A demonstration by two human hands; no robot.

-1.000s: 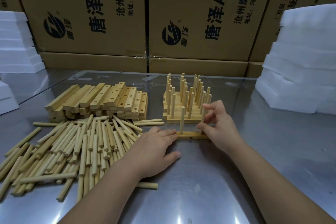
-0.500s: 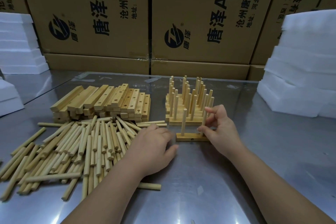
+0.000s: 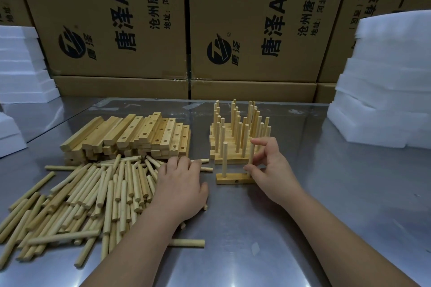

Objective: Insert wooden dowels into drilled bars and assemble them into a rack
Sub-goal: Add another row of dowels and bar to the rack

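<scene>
Stray dowel [image 3: 186,243]: closest in, flat on the bench [image 3: 349,193], one end tucked under the left forearm.
Dowel pile [image 3: 93,193]: big loose heap, left side of bench, sticks pointing mostly away from the person, some crossed.
Left grip [image 3: 179,184]: palm down on the pile's right edge. Fingers are spread loose, tips touching dowels, nothing pinched as far as I can see.
Right grip [image 3: 270,170]: thumb + fingers pinching the second dowel [image 3: 251,156], thumb low, fingertips near the top.
Bar [image 3: 233,178]: short, flat on the bench between the two hands, w/ a hole in its front face. Right end sits under the right thumb.
First dowel [image 3: 224,161]: upright in the bar, toward its left end, nobody touching it.
Second dowel: upright at the bar's right end. Its foot is hidden behind the thumb, so can't tell how deep it sits.
Finished racks [image 3: 231,160]: just behind the bar, a stack bristling w/ upright dowels.
Drilled bars [image 3: 130,135]: stacked behind the pile, left of the racks, holes facing up.
Foam blocks [image 3: 384,88]: white, piled far right, more at far left.
Cardboard boxes [image 3: 256,18]: wall of them at the back, black print.
</scene>
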